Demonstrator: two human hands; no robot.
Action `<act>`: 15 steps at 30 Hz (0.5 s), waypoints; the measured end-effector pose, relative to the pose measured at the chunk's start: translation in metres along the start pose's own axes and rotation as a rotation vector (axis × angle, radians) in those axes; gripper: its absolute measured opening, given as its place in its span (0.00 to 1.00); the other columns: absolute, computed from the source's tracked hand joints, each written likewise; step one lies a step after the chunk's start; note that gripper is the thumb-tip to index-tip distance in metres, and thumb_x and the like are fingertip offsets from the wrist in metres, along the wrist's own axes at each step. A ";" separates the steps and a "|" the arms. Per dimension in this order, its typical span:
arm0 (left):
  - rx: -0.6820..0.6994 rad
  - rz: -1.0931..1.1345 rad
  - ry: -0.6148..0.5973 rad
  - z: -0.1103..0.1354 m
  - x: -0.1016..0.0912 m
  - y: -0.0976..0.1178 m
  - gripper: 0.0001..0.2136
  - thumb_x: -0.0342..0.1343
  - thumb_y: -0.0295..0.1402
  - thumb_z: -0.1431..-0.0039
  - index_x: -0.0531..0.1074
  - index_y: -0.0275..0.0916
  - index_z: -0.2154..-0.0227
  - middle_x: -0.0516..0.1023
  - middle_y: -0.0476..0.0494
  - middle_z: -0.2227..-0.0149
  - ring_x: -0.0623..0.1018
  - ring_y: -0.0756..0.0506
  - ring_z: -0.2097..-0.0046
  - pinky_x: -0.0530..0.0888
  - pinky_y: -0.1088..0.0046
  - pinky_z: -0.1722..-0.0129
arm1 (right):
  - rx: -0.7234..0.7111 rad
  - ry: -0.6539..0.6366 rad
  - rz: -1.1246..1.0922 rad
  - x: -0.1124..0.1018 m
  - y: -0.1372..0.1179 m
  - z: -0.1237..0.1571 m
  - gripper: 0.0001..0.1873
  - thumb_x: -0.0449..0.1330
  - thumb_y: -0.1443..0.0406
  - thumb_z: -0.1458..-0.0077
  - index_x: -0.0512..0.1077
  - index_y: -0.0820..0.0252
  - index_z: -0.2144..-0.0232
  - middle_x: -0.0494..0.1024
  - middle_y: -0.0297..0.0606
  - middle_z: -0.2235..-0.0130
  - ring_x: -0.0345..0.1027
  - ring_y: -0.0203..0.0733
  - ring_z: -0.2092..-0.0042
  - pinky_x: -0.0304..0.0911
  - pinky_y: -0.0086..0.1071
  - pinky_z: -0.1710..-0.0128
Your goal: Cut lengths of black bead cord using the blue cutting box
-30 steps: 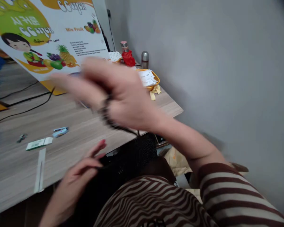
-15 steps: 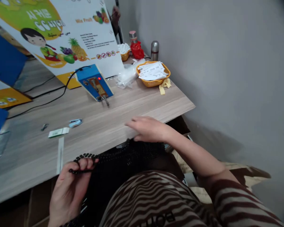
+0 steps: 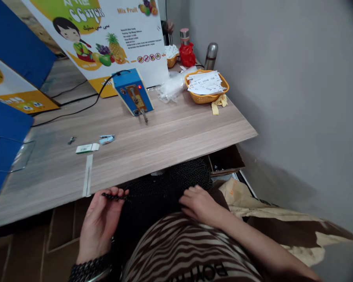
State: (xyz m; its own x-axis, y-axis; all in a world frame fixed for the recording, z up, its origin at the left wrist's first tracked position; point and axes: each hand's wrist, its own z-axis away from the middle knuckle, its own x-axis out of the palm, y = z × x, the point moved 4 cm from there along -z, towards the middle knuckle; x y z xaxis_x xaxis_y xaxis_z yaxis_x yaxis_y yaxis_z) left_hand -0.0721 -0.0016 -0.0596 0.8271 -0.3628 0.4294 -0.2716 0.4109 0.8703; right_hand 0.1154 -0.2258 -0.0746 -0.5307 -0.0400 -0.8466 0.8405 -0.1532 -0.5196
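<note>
Dropping from the table edge, the right hand (image 3: 198, 203) now lies curled on the black beaded mesh (image 3: 164, 188) in the lap, its grip unclear. The left hand (image 3: 100, 227) pinches a short black bead strand (image 3: 113, 196).

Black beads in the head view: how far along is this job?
Done: a large black beaded mass already sits below the wooden table edge. In hand: the left hand pinches a short bead strand while the right hand rests on the mass. Left: unclear, since the strand's far end is hidden.
</note>
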 end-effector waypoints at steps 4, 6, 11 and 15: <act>0.010 0.013 0.069 -0.004 -0.007 -0.007 0.15 0.71 0.38 0.54 0.73 0.38 0.68 0.74 0.45 0.60 0.73 0.43 0.55 0.74 0.60 0.50 | -0.105 -0.107 -0.180 0.001 -0.006 0.031 0.17 0.55 0.73 0.39 0.72 0.58 0.49 0.74 0.38 0.52 0.66 0.41 0.52 0.59 0.31 0.49; 0.027 0.022 0.071 -0.005 -0.007 -0.006 0.13 0.70 0.37 0.52 0.74 0.39 0.68 0.75 0.46 0.59 0.74 0.42 0.54 0.74 0.58 0.49 | -0.122 -0.111 -0.222 0.001 -0.007 0.037 0.22 0.54 0.75 0.41 0.70 0.57 0.45 0.70 0.39 0.44 0.63 0.42 0.46 0.57 0.32 0.44; 0.129 0.048 0.082 0.001 -0.004 0.015 0.11 0.70 0.36 0.51 0.74 0.39 0.69 0.74 0.47 0.60 0.73 0.45 0.59 0.76 0.63 0.55 | -0.153 -0.134 -0.257 0.002 -0.014 0.036 0.24 0.54 0.74 0.40 0.68 0.56 0.43 0.68 0.38 0.41 0.63 0.42 0.44 0.58 0.33 0.43; 0.187 0.077 0.084 0.011 -0.001 0.037 0.09 0.67 0.33 0.48 0.73 0.38 0.68 0.71 0.47 0.61 0.70 0.47 0.61 0.75 0.68 0.59 | -0.132 -0.100 -0.227 -0.001 -0.016 0.036 0.17 0.55 0.72 0.39 0.71 0.58 0.48 0.72 0.41 0.48 0.66 0.42 0.48 0.61 0.32 0.46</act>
State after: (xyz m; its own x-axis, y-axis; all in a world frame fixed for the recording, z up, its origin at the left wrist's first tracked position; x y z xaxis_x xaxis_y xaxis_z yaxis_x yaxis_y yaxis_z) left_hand -0.0882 0.0046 -0.0249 0.8361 -0.2624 0.4817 -0.4158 0.2697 0.8686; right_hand 0.0987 -0.2584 -0.0609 -0.7097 -0.1177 -0.6946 0.7022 -0.0398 -0.7108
